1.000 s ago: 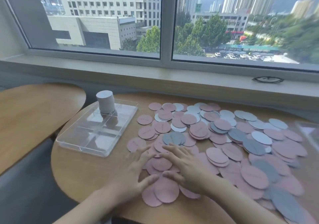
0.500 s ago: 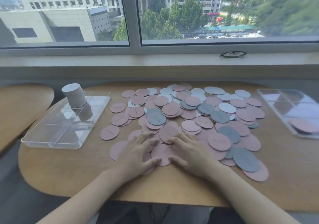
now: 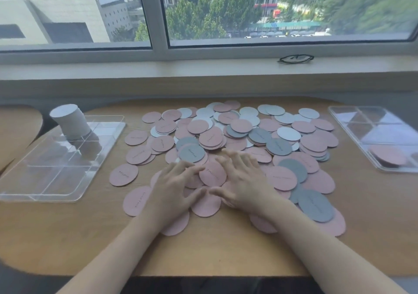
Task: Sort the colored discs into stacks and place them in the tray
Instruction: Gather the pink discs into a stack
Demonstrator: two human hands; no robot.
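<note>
While both hands, left (image 3: 175,186) and right (image 3: 242,180), lay flat and ungripping on pink discs (image 3: 212,176), the tray (image 3: 67,194) sat left, nearer the left grip.

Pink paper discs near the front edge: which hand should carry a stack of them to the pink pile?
Right, probably. The pink pile lies in the clear plastic tray on the right, on the right hand side; the left hand would have to cross over. Both hands lie flat on the pink paper discs.
</note>
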